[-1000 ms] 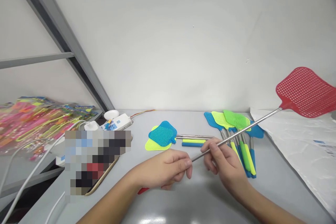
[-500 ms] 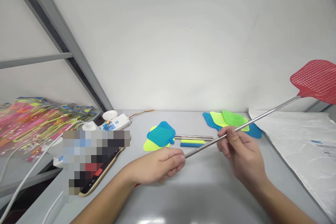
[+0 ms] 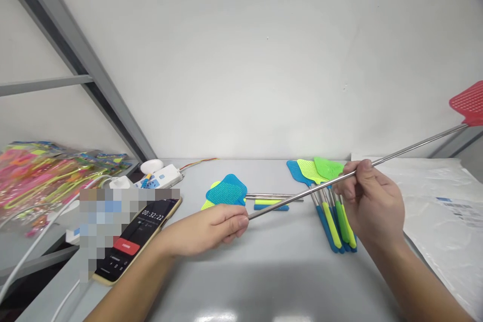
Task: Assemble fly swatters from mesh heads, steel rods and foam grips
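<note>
I see the metal rod (image 3: pixel 302 194) above the table (image 3: pixel 271 284), axis 8 to 2 o'clock: L hand (image 3: pixel 211 230) has fingers closed on its 8 o'clock end, R hand (image 3: pixel 377 206) grips approx. midway, nearer the red mesh head (image 3: pixel 470 105).

The swatter (image 3: pixel 302 194) has a red head (image 3: pixel 472 103) pierced with a grid of small holes (the right edge of the view cuts part of it off) and a straight, shiny metal rod (image 3: pixel 396 153) that looks slimmer toward the head. It is held above the bench (image 3: pixel 264 292), tilted, rising from lower left to upper right. The left hand (image 3: pixel 215 229) grips and hides its lower end; the right hand (image 3: pixel 377 206) pinches the rod farther up, between that end and the head.
</note>
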Tool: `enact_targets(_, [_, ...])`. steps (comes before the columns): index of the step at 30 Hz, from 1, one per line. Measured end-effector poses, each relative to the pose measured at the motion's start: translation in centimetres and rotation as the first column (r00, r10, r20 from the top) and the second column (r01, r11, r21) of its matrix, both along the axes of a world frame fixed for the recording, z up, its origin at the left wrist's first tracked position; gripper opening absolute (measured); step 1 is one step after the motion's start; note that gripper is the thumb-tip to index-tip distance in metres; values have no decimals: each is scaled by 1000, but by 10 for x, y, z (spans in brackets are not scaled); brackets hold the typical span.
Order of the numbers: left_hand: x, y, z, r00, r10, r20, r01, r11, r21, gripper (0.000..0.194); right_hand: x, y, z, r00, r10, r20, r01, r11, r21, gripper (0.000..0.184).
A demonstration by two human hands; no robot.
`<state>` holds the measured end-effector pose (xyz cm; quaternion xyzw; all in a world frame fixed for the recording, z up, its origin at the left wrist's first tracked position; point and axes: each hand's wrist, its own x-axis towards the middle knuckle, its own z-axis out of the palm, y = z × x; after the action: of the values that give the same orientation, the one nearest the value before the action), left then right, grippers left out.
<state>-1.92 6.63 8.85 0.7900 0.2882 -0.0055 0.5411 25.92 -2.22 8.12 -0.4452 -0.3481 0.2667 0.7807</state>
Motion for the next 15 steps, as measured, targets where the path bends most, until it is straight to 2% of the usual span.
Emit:
enact_targets(5, [3,-2,0,1000,11,0,-11,998,54,42,1,1,-1,1000,5,5,-5,1000,24,29])
enact_targets(9, [5,-3,-1,999,51,-17,-48,989,142,38,-4,5,-11,1000,27,-14,-27,999,17,26])
enact_targets(12, [7,-6,-2,999,53,-10,-51,983,177,35,-21,7,-26,972,234,30,-231,970,-83,25])
enact_targets(15, [11,-11,-4,1000,14,4,-14,979,202,36,-46,4,-40,878,475,49,-453,861,-232,29])
